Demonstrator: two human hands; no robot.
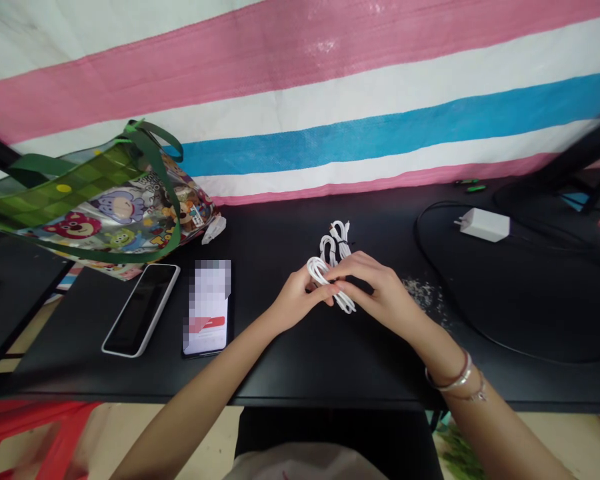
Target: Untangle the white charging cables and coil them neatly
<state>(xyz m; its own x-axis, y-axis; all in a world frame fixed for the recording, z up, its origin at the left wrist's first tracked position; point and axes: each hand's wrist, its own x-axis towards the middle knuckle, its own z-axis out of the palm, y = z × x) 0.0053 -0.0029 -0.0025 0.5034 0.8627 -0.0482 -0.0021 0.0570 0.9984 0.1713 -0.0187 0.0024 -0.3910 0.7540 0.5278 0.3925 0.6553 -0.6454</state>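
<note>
Between both hands is a coiled white cable [319, 268], raised a little over the black table. My left hand [296, 301] grips the coil from the left, its thumb laid across the front. From the right, my right hand [375, 283] pinches the middle of the same coil with thumb and fingers. One end of the bundle sticks out below the fingers. Just beyond the hands lies another white cable bundle [341, 233], folded in loops and bound with a dark tie; the fingers partly hide its near end.
A black table [275, 363] spans the view. To the left are a phone [207, 320], a white-edged device [141, 310] and a green-handled clear bag [105, 213]. At right sit a white charger [485, 225], a black cord [460, 310] and small pale bits [427, 297].
</note>
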